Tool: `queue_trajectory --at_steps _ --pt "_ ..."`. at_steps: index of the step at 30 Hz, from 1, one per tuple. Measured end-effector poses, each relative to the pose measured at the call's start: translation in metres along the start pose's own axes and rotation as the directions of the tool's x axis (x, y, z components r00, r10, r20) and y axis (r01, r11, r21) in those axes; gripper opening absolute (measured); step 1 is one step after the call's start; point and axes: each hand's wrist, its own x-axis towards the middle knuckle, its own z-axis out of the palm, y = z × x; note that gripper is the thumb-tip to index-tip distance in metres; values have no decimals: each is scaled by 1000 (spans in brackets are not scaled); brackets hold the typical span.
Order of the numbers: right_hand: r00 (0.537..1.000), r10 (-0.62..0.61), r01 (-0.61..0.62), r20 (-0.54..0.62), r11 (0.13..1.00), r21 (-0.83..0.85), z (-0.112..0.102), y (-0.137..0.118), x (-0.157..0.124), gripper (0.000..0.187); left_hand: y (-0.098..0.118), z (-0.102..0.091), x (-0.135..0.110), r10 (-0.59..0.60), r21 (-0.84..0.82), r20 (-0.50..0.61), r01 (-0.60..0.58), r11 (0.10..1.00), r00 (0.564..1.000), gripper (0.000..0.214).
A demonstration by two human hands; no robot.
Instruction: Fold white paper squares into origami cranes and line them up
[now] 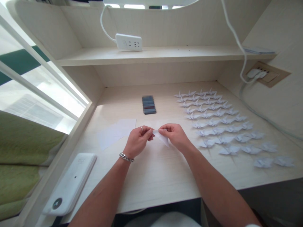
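Observation:
Between my two hands, raised a little over the desk, is a small folded piece of white paper. My left hand, with a ring and a chain bracelet, pinches its left end between thumb and fingers. The top edge is pinched by my right hand, whose fingers cover part of the paper. Flat white paper sheets lie on the desk beside my left hand. To the right of my right hand stand several rows of white folded paper cranes.
A dark phone-like object, pixelated, lies beyond my hands. At the left edge rests a white device. A power strip sits on the shelf. A white cable hangs to the wall socket at right.

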Motion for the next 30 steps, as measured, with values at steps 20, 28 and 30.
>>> queue_trajectory --at_steps 20,28,30 --pt "998 -54 57 34 994 -92 6 2 -2 16 -3 7 -1 -17 115 -24 19 993 1000 24" --pt "997 -70 69 29 997 31 5 1 -1 19 -2 5 -1 61 119 -90 -50 992 994 20" --pt "997 -78 78 20 997 28 5 2 -1 17 -2 5 -2 60 135 -75 -50 990 995 22"
